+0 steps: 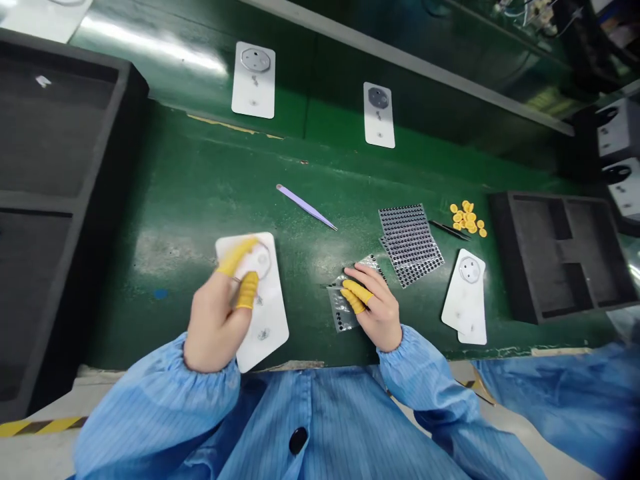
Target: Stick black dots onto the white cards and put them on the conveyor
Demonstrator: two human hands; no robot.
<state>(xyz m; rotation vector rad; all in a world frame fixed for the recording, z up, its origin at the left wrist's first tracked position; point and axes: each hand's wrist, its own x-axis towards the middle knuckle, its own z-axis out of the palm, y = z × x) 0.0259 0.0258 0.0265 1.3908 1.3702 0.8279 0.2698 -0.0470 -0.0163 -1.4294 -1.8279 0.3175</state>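
My left hand, with yellow finger cots on thumb and forefinger, is over a white rounded panel near the table's front edge. Its thumb and forefinger are apart over the panel's round fitting; the forefinger is blurred, and whether it touches is unclear. To the right, my right hand grips a pair of tweezers, their tips pointing left. Two of its fingers wear yellow cots. Under this hand lies a clear sheet with black dots along its edges, partly hidden by the fingers.
Beyond my hands lie purple tweezers. Dotted sheets, black tweezers, yellow finger cots and two stacked panels are rightward. Two more panels stand farther back. Dark trays flank the table; another person's blue sleeve is right.
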